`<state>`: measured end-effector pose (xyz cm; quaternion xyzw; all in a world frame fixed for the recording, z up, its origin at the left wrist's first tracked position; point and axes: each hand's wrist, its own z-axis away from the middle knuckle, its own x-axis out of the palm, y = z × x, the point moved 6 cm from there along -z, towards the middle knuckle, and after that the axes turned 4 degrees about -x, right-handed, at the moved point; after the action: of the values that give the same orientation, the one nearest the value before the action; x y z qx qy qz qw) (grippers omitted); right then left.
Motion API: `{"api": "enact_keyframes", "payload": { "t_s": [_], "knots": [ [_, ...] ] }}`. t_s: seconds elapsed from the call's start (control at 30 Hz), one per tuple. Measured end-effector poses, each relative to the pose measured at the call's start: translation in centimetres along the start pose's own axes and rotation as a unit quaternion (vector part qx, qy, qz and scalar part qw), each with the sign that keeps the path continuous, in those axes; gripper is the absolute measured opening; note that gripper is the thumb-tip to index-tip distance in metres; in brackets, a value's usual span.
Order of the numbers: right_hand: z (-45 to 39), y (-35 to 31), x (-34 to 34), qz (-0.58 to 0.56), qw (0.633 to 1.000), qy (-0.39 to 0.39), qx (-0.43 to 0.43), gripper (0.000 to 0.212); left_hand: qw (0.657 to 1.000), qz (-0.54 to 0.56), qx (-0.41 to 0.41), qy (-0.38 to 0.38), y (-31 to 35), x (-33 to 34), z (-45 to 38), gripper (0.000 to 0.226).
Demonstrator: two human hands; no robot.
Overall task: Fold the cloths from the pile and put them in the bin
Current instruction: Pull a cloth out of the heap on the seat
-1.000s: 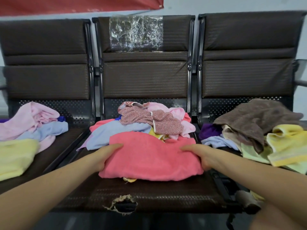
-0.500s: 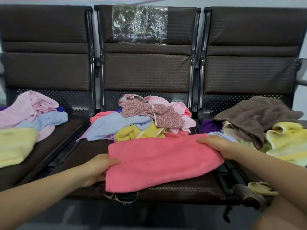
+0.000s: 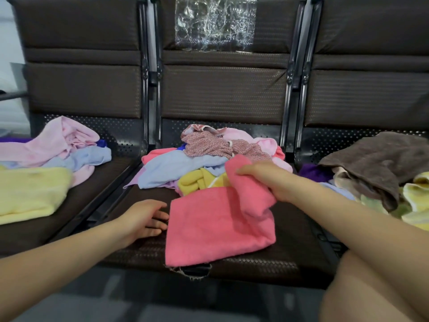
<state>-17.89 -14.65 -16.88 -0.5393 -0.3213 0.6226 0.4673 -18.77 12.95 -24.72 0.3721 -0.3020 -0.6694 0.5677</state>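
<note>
Brown bench seats, middle one: pink cloth [image 3: 218, 224] before the pile [image 3: 209, 159], mid-fold; right hand [image 3: 267, 180] grasping its raised edge, left hand [image 3: 145, 219] relaxed beside it; next, probably lay edge across.

A coral-pink towel [image 3: 218, 224] lay flat on the front of the middle seat, its near edge reaching the seat's front lip. Its right end was lifted and doubled back toward the left, bunched above the flat part. Just behind it sat the pile of cloths [image 3: 209, 163]: a light blue cloth [image 3: 176, 168] spread on the left, a mustard-yellow one [image 3: 197, 182] crumpled at the front, a red-and-white patterned cloth [image 3: 216, 145] on top, and pale pink fabric [image 3: 255, 140] at the back right.
</note>
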Motion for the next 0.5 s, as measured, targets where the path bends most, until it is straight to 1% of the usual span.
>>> {"api": "enact_keyframes", "payload": {
  "t_s": [0.03, 0.1, 0.17, 0.2, 0.27, 0.3, 0.33, 0.37, 0.4, 0.5],
  "knots": [
    [0.1, -0.8, 1.4, 0.043, 0.999, -0.016, -0.021, 0.028, 1.000, -0.002, 0.001, -0.002, 0.0, 0.1, 0.1, 0.014],
    [0.7, -1.9, 4.4, 0.092, 0.992, -0.067, -0.063, 0.024, 1.000, -0.006, 0.001, -0.004, 0.1, 0.2, 0.1, 0.015],
    [1.4, -2.3, 7.4, 0.107, 0.981, -0.130, -0.100, 0.028, 1.000, -0.012, 0.001, -0.006, 0.1, 0.2, 0.0, 0.018],
    [1.9, -2.2, 8.7, 0.097, 0.974, -0.173, -0.110, 0.030, 1.000, -0.016, 0.001, -0.008, 0.1, 0.2, 0.0, 0.019],
    [2.9, -1.7, 10.9, 0.029, 0.955, -0.284, -0.083, 0.035, 0.999, -0.037, 0.002, -0.010, 0.1, 0.2, -0.2, 0.023],
    [3.3, -1.6, 11.6, -0.002, 0.943, -0.325, -0.069, 0.037, 0.999, -0.053, 0.004, -0.010, 0.2, 0.3, -0.3, 0.025],
    [3.4, -1.9, 11.6, -0.024, 0.938, -0.338, -0.069, 0.036, 0.998, -0.067, 0.004, -0.011, 0.3, 0.4, -0.3, 0.027],
    [3.1, -2.3, 11.2, -0.042, 0.942, -0.325, -0.077, 0.033, 0.997, -0.076, 0.002, -0.012, 0.4, 0.6, -0.3, 0.030],
    [2.6, -2.9, 10.4, -0.063, 0.950, -0.293, -0.083, 0.031, 0.996, -0.085, 0.002, -0.014, 0.6, 0.8, -0.3, 0.033],
    [0.7, -3.3, 6.5, -0.108, 0.978, -0.157, -0.086, 0.020, 0.987, -0.159, 0.011, -0.009, 1.6, 1.4, -0.2, 0.040]
  ]
}}
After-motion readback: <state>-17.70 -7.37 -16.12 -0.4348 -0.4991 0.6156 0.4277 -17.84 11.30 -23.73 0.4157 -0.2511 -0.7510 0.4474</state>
